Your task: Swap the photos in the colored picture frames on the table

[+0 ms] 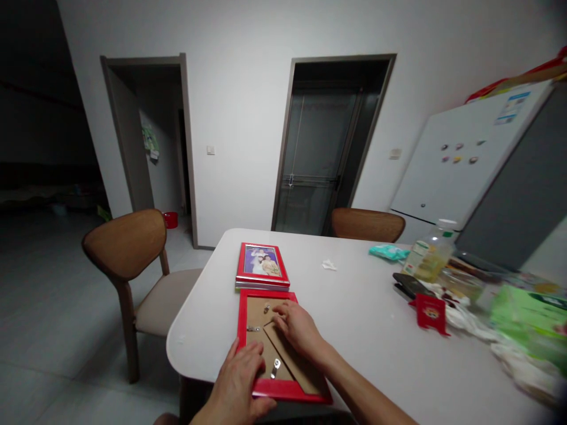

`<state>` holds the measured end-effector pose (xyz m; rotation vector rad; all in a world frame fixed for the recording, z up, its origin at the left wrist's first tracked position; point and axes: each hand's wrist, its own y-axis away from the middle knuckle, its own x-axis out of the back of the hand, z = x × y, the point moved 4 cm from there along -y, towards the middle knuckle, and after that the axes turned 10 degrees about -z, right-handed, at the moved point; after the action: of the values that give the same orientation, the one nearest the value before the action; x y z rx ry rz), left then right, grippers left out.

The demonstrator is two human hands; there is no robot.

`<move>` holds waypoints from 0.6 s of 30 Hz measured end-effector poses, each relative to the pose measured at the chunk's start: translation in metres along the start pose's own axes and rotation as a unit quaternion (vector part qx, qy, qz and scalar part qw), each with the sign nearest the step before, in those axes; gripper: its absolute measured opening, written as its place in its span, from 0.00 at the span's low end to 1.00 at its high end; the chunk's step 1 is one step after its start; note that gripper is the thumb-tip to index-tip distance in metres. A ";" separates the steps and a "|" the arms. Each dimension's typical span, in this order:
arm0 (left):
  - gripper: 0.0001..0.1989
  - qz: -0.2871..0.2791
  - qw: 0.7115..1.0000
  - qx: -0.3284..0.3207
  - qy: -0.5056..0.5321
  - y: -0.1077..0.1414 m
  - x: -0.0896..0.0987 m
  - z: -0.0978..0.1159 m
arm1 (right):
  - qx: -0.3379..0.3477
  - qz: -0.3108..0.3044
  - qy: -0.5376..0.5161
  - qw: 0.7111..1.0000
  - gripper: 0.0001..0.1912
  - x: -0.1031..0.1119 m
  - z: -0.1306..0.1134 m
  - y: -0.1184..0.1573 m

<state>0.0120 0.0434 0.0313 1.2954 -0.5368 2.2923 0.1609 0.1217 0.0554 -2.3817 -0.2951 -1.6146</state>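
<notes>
A red picture frame lies face down on the white table, its brown backing board and metal clips showing. My left hand rests on the frame's lower left side, thumb and fingers apart. On the upper right of the backing is my right hand, fingers bent together near the top clip; whatever they may pinch is hidden. A brown stand flap slants across the board below that hand. Just beyond lies another red frame, face up on a stack, with a photo of people.
The white table holds a tissue scrap, a teal packet, a bottle, a dark phone-like object, a red card and a green package. Wooden chairs stand left and behind.
</notes>
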 end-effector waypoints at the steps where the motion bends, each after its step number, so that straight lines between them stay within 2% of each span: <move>1: 0.23 -0.001 1.000 0.001 0.000 0.000 0.000 0.000 | -0.012 -0.007 0.013 1.000 0.11 -0.004 -0.002 -0.005; 4: 0.23 -0.009 1.000 0.001 0.000 0.001 -0.001 0.000 | -0.043 -0.021 0.040 0.998 0.11 -0.014 -0.007 -0.022; 7: 0.23 -0.012 1.000 -0.007 0.003 0.001 -0.001 0.000 | -0.039 -0.031 0.041 0.998 0.11 -0.020 -0.009 -0.035; 14: 0.20 -0.007 1.000 -0.002 0.015 0.001 0.000 0.001 | 0.003 -0.075 0.016 0.997 0.09 -0.018 -0.005 -0.048; 18: 0.20 -0.001 1.000 -0.005 0.022 0.001 -0.001 0.001 | -0.027 -0.061 0.006 0.998 0.10 -0.018 0.002 -0.052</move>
<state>0.0126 0.0418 0.0309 1.2366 -0.5307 2.3083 0.1402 0.1708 0.0427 -2.4355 -0.4086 -1.7103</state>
